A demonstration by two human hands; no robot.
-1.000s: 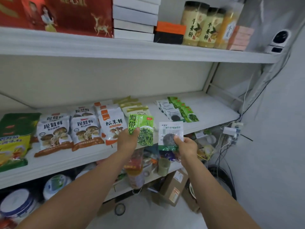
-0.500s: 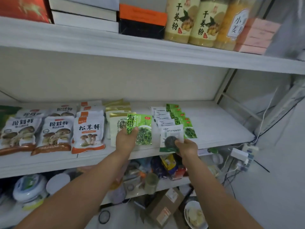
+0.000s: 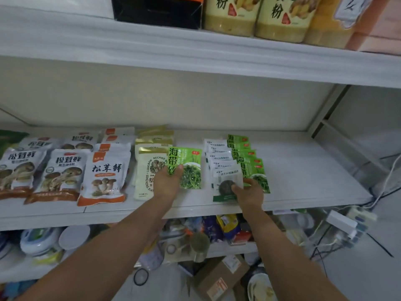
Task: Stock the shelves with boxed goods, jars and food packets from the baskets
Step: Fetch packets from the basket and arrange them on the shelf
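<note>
judging by the shelves, the stocking is well along but not finished: rows are laid out, and two packets are in the hands and not yet let go.

the left hand [image 3: 168,181] is clamped on the lower left corner of a green kelp packet [image 3: 187,170], thumb across the front and the other fingers hidden behind. the packet sits at the hand's one o'clock, over the middle shelf [image 3: 303,170], with its left edge overlapping the cream mushroom pouches [image 3: 149,168]. whether it rests on the board or hangs just above it, i cannot tell.

the right hand [image 3: 249,194] pinches the lower right corner of a white packet with a dark disc [image 3: 226,183], at its ten o'clock. this packet lies at the front end of a row of white packets [image 3: 217,153] that runs back toward twelve o'clock. a row of green packets [image 3: 247,157] lies just beside that row, at its three o'clock.

the green packet in the left hand is apart from its own row, so it probably has to cross to the right. the shelf at three o'clock of the rows is bare board.

toward nine o'clock lie white mushroom pouches [image 3: 106,174] in overlapping lines. at twelve o'clock the upper shelf [image 3: 195,53] carries jars [image 3: 277,18] and a black and orange box [image 3: 158,9]. at six o'clock a lower shelf is crowded, and a cardboard box [image 3: 219,279] sits on the floor. no basket shows, so what is left to stock cannot be counted.
</note>
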